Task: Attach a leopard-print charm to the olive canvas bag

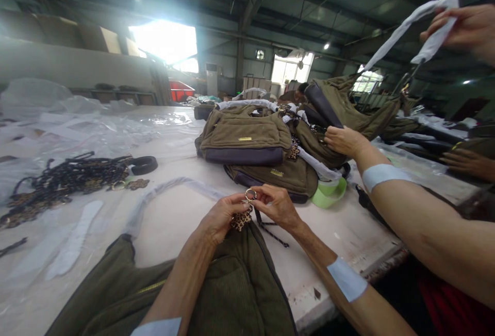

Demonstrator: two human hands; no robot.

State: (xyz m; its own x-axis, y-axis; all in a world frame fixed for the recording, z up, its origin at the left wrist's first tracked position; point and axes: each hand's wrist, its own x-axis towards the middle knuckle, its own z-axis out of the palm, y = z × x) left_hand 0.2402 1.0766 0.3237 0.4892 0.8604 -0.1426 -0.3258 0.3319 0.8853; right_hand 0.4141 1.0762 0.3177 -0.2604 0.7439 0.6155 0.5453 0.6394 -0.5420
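Both hands meet at a gold ring above an olive fabric bag. My left hand pinches the ring's lower left side, next to a leopard-print charm that hangs below it. From the right, my right hand has its fingertips closed on the same ring. A black cord trails under my right hand onto the table. The bag lies beneath my forearms, its white-wrapped strap curving over the table behind it.
Olive bags are stacked ahead, beside a light green strip. Dark cords with charms lie piled at left. On the right, a co-worker's hands hold another bag by its body and strap, their arm close to my right forearm.
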